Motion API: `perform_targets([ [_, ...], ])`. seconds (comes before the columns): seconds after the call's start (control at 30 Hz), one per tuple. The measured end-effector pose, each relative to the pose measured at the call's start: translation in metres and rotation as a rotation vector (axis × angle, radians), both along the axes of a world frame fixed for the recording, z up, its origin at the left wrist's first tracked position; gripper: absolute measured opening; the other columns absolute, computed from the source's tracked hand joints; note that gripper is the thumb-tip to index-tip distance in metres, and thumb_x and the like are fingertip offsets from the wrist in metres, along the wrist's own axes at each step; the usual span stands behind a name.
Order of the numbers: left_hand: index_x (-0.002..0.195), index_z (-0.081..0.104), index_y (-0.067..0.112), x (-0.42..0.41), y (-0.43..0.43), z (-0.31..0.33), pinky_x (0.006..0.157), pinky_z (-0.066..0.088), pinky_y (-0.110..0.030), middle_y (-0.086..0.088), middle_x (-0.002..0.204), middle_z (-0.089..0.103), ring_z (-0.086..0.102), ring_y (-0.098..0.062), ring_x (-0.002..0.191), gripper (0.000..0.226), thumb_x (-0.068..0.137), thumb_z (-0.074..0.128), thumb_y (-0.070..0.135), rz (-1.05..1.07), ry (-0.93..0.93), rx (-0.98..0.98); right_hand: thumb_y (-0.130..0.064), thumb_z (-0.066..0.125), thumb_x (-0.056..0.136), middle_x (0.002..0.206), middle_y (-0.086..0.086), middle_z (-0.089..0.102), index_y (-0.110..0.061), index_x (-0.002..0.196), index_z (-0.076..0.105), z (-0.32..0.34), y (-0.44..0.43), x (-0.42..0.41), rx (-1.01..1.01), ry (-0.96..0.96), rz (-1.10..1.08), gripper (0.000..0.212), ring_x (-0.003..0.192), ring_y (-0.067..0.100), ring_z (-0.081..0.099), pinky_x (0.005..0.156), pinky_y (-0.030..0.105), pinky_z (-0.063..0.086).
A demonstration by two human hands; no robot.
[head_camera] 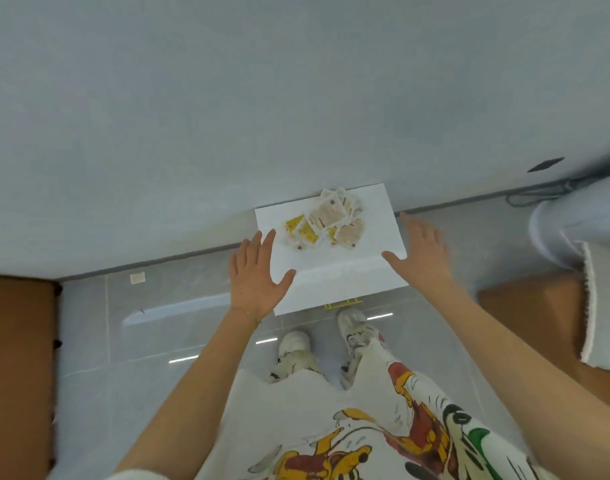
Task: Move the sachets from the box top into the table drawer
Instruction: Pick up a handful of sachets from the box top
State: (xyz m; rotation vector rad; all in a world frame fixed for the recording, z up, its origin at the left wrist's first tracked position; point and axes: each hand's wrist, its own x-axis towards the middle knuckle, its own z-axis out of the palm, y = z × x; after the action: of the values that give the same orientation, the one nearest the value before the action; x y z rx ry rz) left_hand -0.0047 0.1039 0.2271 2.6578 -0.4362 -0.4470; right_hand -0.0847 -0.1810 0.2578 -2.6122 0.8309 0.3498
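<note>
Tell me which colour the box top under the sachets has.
The flat box top is plain white; the head view shows it best.

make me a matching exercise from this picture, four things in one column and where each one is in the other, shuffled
Column one
1. sachets
2. left hand
3. right hand
4. shoes

Column two
A. on the floor tiles, nearer the person than the box
B. open, by the right edge of the box
C. piled on top of the box
D. open, by the left edge of the box

Pairs: 1-C, 2-D, 3-B, 4-A
</note>
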Motion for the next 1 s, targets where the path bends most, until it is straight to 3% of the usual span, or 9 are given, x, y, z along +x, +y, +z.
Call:
perform_targets([
  [0.23, 0.151, 0.018, 0.026, 0.010, -0.041, -0.113, 0.117, 0.019, -0.047, -0.003, 0.157, 0.023, 0.019, -0.026, 0.144, 0.085, 0.082, 0.050, 0.063, 0.370, 0.243, -0.150, -0.043, 0.063, 0.086, 0.153, 0.007, 0.025, -0.027, 0.151, 0.019, -0.114, -0.020, 0.057, 0.132, 0.094, 0.030, 0.079, 0.139, 0.030, 0.023, 0.110, 0.046, 0.025],
  [0.43, 0.152, 0.015, 0.026, 0.031, -0.070, -0.260, 0.118, 0.017, -0.046, -0.002, 0.159, 0.020, 0.017, -0.022, 0.146, 0.083, 0.087, 0.061, 0.050, 0.388, 0.281, -0.162, -0.049, 0.063, 0.085, 0.144, 0.003, 0.043, -0.025, 0.144, 0.035, -0.258, -0.040, 0.104, 0.218, -0.036, -0.154, 0.070, 0.130, 0.026, 0.037, 0.099, 0.043, 0.039],
  [0.63, 0.150, 0.022, 0.023, 0.075, -0.091, -0.330, 0.113, 0.018, -0.048, -0.006, 0.158, 0.019, 0.016, -0.027, 0.145, 0.090, 0.077, 0.054, 0.064, 0.409, 0.026, -0.060, -0.068, 0.066, 0.071, 0.153, 0.004, 0.028, -0.023, 0.150, 0.020, -0.344, -0.040, 0.162, 0.146, -0.089, -0.208, 0.102, 0.140, 0.029, 0.025, 0.109, 0.050, 0.028],
  [0.77, 0.152, 0.013, 0.023, 0.098, -0.111, -0.343, 0.114, 0.004, -0.055, 0.000, 0.159, 0.016, 0.005, -0.025, 0.147, 0.103, 0.074, 0.062, 0.067, 0.457, 0.046, -0.081, -0.071, 0.070, 0.063, 0.158, 0.003, 0.013, -0.021, 0.153, 0.010, -0.356, -0.029, 0.190, 0.192, -0.074, -0.282, 0.120, 0.146, 0.025, 0.009, 0.117, 0.049, 0.012],
  [0.87, 0.151, 0.018, 0.017, 0.101, -0.120, -0.344, 0.113, 0.008, -0.058, -0.005, 0.151, 0.029, 0.019, -0.028, 0.142, 0.105, 0.072, 0.070, 0.060, 0.486, 0.015, -0.070, -0.056, 0.076, 0.068, 0.158, 0.005, 0.016, -0.017, 0.150, 0.022, -0.358, -0.029, 0.184, 0.256, -0.165, -0.304, 0.106, 0.145, 0.025, 0.013, 0.117, 0.047, 0.016],
  [1.0, 0.146, 0.030, 0.010, 0.098, -0.123, -0.338, 0.109, 0.023, -0.047, -0.014, 0.130, 0.042, 0.037, -0.034, 0.122, 0.095, 0.073, 0.074, 0.051, 0.459, 0.041, -0.030, -0.029, 0.077, 0.073, 0.146, 0.010, 0.035, -0.006, 0.133, 0.046, -0.354, -0.029, 0.154, 0.298, -0.359, -0.292, 0.071, 0.133, 0.030, 0.031, 0.106, 0.047, 0.034],
])
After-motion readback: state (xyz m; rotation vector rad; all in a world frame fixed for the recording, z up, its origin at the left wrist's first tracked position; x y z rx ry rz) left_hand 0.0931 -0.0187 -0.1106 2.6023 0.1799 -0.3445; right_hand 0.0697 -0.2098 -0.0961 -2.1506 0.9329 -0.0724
